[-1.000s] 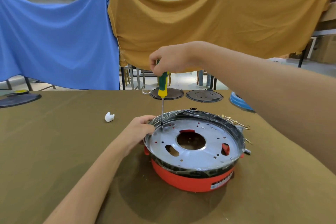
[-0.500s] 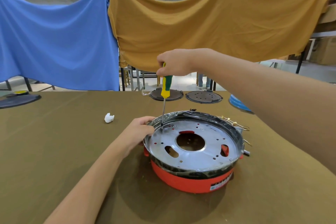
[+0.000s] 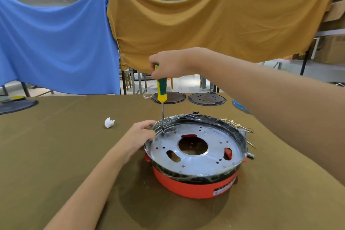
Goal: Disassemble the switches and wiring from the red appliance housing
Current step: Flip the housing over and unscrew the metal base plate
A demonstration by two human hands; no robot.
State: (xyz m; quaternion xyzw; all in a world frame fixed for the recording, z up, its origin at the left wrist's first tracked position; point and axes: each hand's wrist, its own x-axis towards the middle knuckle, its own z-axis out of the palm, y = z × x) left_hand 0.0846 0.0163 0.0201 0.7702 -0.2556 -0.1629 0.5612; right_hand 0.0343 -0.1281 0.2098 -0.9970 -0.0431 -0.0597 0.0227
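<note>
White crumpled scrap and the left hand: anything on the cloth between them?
Nothing; the head view shows only bare olive table cloth between the white scrap and the left hand.

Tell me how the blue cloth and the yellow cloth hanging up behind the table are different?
The blue cloth hangs on the left; the yellow cloth hangs on the right. The blue cloth drops lower, close to the table's far edge, while the yellow cloth stops higher, so chair legs show beneath it. Both are draped, wrinkled and sagging in the middle.
</note>
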